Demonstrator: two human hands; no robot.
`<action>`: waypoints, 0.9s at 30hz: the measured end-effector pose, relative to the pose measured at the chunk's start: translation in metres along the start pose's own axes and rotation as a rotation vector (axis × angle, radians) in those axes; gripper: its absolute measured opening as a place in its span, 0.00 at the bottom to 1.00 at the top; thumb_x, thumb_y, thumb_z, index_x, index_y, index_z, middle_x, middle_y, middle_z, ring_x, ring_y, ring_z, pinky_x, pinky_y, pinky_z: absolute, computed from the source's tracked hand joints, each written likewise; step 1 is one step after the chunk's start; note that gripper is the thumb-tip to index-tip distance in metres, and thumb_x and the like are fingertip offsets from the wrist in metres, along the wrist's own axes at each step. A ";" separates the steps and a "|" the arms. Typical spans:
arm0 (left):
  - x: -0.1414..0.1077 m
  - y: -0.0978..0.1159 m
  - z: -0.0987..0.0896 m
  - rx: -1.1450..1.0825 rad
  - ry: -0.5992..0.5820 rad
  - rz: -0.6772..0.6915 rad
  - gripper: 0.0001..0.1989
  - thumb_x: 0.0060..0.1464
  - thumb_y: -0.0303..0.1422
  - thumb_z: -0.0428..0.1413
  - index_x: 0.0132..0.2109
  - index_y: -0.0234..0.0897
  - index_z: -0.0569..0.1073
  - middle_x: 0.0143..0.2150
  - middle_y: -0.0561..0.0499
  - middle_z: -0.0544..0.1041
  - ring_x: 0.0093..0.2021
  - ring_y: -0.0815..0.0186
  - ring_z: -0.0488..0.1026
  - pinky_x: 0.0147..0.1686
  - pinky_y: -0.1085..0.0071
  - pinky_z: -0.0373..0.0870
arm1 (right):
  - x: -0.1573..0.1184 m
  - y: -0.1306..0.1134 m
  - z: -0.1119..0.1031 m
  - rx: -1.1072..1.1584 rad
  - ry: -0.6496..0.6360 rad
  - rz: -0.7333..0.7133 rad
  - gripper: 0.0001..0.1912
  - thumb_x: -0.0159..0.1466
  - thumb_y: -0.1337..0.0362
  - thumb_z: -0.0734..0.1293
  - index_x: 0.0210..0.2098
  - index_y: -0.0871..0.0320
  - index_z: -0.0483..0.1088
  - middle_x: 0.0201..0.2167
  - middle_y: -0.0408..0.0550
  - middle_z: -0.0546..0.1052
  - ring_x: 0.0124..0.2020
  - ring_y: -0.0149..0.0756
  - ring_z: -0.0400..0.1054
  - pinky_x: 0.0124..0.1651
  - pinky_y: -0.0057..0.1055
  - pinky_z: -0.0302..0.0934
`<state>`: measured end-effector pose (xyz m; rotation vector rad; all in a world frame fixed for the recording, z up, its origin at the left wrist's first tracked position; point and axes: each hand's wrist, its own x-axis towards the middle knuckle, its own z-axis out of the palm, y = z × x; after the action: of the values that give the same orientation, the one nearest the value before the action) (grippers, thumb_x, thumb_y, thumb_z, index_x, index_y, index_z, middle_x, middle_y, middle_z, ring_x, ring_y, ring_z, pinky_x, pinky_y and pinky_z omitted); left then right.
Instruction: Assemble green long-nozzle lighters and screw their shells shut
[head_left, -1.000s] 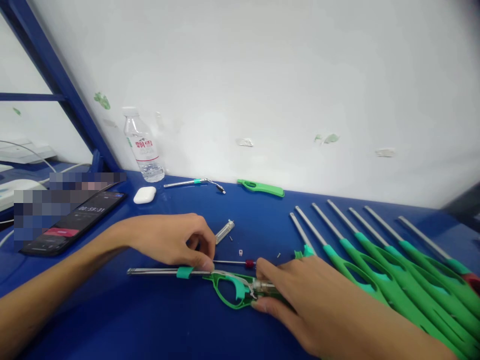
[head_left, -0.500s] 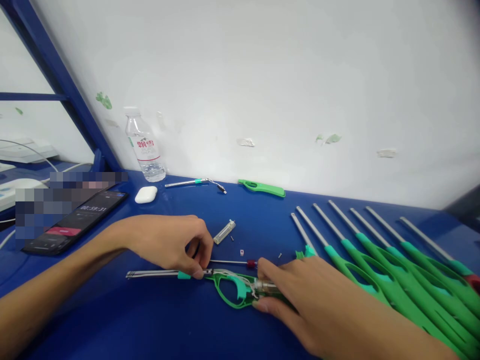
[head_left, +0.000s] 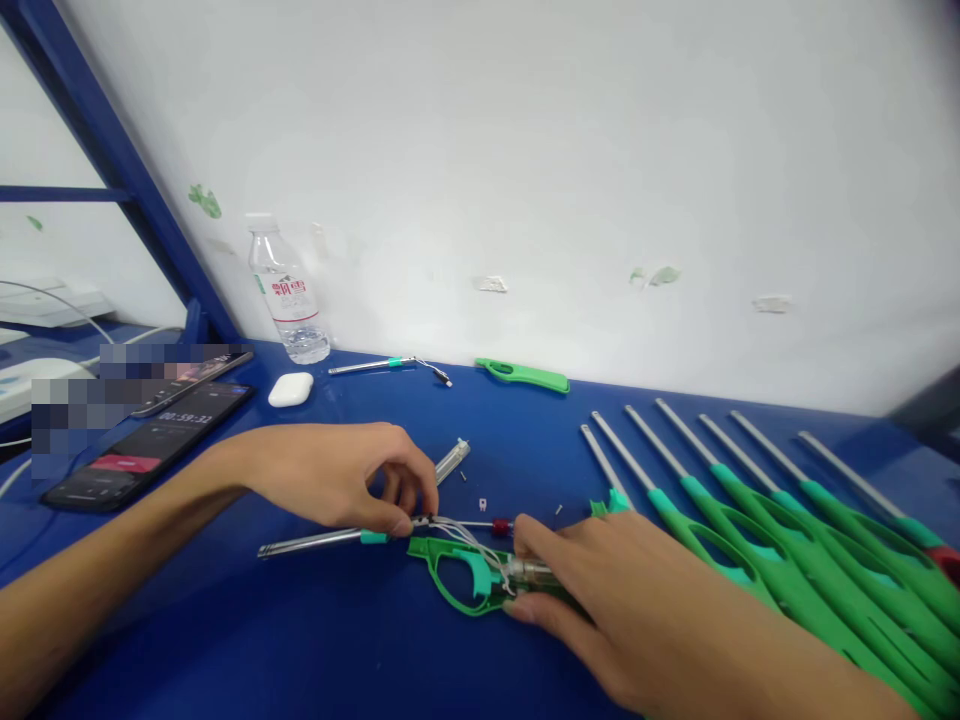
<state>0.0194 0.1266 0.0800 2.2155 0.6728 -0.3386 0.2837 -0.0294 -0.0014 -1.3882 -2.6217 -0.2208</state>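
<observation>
Between thumb and fingers, my left hand point(head_left: 352, 478) pinches the wired end of a metal lighter tube point(head_left: 311, 543) with a teal collar. White wires point(head_left: 469, 540) run from that end to the green lighter shell point(head_left: 448, 598), which lies open below, apart from the tube. My right hand point(head_left: 600, 590) is closed around the shell's handle, where a clear fuel tank point(head_left: 531, 571) shows between the fingers. A thin rod with a red part point(head_left: 501, 526) lies at its fingertips. Behind my left hand rests a loose clear tank point(head_left: 453, 460), partly hidden.
Several green lighters with metal tubes point(head_left: 795, 510) lie at the right. Along the wall stand a water bottle point(head_left: 289, 290), another wired tube point(head_left: 371, 367) and a green shell half point(head_left: 525, 376). A white case point(head_left: 291, 389) and phones point(head_left: 150, 450) are at the left; small screws lie mid-table.
My left hand has moved slightly right and up, lifting the tube's wired end away from the green shell. My right hand has hardly moved.
</observation>
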 end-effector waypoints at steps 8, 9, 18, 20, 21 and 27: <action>0.000 -0.003 -0.002 -0.004 0.027 0.058 0.11 0.64 0.33 0.63 0.51 0.37 0.86 0.40 0.49 0.87 0.36 0.66 0.79 0.35 0.76 0.71 | -0.001 0.005 -0.002 -0.016 0.018 -0.029 0.10 0.77 0.53 0.70 0.49 0.48 0.67 0.32 0.36 0.78 0.24 0.43 0.70 0.28 0.41 0.39; 0.000 -0.003 -0.002 -0.006 0.024 0.063 0.11 0.65 0.34 0.63 0.52 0.38 0.86 0.40 0.50 0.88 0.36 0.66 0.79 0.35 0.76 0.70 | -0.001 0.007 -0.002 -0.036 0.022 -0.064 0.08 0.78 0.54 0.69 0.48 0.47 0.66 0.33 0.36 0.78 0.24 0.42 0.69 0.28 0.41 0.37; -0.002 0.001 -0.001 -0.002 0.077 0.083 0.15 0.69 0.35 0.59 0.57 0.44 0.86 0.40 0.50 0.89 0.35 0.64 0.79 0.30 0.73 0.64 | 0.011 0.009 -0.011 -0.108 0.070 0.056 0.04 0.80 0.60 0.64 0.46 0.48 0.65 0.27 0.37 0.76 0.19 0.43 0.70 0.27 0.39 0.32; -0.001 0.001 0.000 0.003 0.098 0.085 0.15 0.69 0.38 0.59 0.57 0.44 0.86 0.40 0.49 0.89 0.33 0.65 0.78 0.28 0.73 0.62 | 0.016 0.006 -0.015 -0.030 0.076 0.160 0.09 0.81 0.56 0.62 0.43 0.48 0.64 0.21 0.35 0.72 0.18 0.45 0.71 0.25 0.38 0.34; 0.000 0.001 0.001 0.004 0.108 0.090 0.15 0.69 0.38 0.60 0.57 0.45 0.87 0.40 0.49 0.89 0.33 0.65 0.77 0.27 0.72 0.61 | 0.017 0.005 -0.016 -0.010 0.078 0.183 0.09 0.81 0.55 0.62 0.43 0.48 0.64 0.20 0.34 0.71 0.18 0.45 0.71 0.24 0.38 0.35; 0.005 -0.002 0.005 -0.006 0.186 0.123 0.14 0.69 0.39 0.60 0.56 0.47 0.87 0.41 0.49 0.88 0.34 0.64 0.78 0.27 0.71 0.61 | 0.017 0.008 -0.009 0.043 0.090 0.269 0.11 0.82 0.52 0.60 0.45 0.49 0.66 0.21 0.37 0.75 0.18 0.44 0.73 0.22 0.35 0.37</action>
<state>0.0221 0.1251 0.0734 2.2887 0.6301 -0.0678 0.2815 -0.0127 0.0112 -1.6541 -2.3228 -0.1845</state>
